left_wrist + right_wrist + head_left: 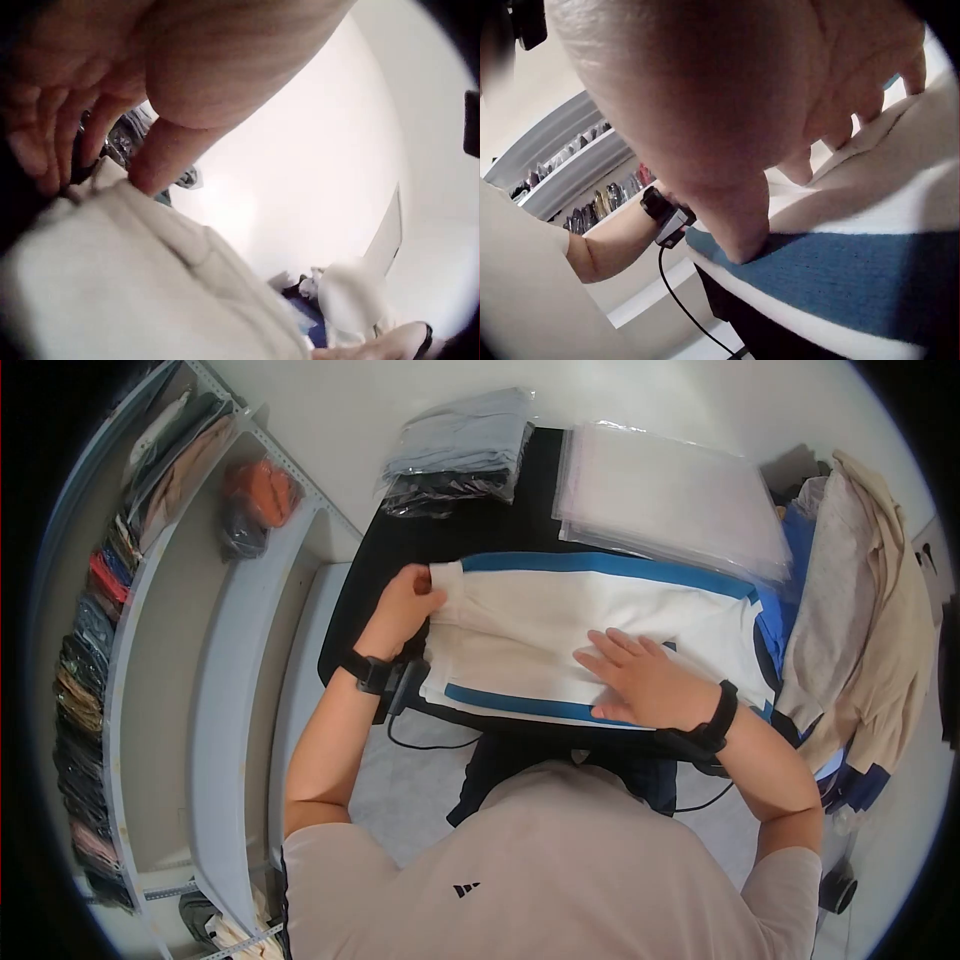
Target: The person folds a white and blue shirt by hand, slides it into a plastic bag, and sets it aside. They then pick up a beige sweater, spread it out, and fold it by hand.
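Observation:
A white garment with blue bands (540,620) lies folded lengthwise on the black table (400,540). At its left end the left hand (405,605) pinches the edge between thumb and fingers; the left wrist view shows this hand (172,82) at the pale cloth (135,277). The right hand (650,682) rests on the cloth right of centre, fingers spread. In the right wrist view the right hand (727,112) has its thumb on the blue band (840,277) and its fingertips on the white fabric (870,195).
Bagged folded clothes (460,450) and a stack of clear plastic bags (670,495) lie along the table's back. Beige and blue garments (850,600) hang at the right. Shelves (220,690) with bagged items stand at the left. A black cable (430,746) hangs below the front edge.

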A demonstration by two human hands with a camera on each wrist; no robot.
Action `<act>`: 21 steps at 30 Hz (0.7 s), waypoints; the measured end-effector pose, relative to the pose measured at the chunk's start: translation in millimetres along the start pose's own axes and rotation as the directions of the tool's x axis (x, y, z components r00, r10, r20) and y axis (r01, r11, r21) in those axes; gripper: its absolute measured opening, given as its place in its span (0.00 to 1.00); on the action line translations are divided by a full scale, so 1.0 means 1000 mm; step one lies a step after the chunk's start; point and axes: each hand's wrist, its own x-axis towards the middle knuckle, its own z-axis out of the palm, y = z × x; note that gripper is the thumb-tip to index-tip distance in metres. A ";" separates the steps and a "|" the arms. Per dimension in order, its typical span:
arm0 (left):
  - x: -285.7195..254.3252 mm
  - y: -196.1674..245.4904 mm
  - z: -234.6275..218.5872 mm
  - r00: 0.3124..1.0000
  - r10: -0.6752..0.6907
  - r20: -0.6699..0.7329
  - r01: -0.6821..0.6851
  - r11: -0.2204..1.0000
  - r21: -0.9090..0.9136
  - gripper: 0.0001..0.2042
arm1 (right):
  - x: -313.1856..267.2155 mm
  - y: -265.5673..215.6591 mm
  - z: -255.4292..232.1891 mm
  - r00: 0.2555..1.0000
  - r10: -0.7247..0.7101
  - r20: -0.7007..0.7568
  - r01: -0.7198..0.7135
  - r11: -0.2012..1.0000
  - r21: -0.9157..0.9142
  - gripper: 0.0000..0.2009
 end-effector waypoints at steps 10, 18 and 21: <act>-0.015 0.012 -0.016 0.883 -0.458 0.108 0.465 0.883 -0.059 0.22 | 0.041 -0.036 -0.005 0.967 0.190 -0.167 -0.203 0.977 -0.064 0.32; -0.019 0.029 0.000 0.791 -0.497 0.358 0.577 0.800 -0.164 0.24 | 0.055 -0.040 0.027 0.936 0.327 -0.130 -0.342 0.932 -0.119 0.33; -0.014 0.021 0.008 0.787 -0.466 0.404 0.600 0.730 -0.327 0.20 | 0.055 -0.043 0.033 0.921 0.329 -0.206 -0.362 0.921 -0.145 0.33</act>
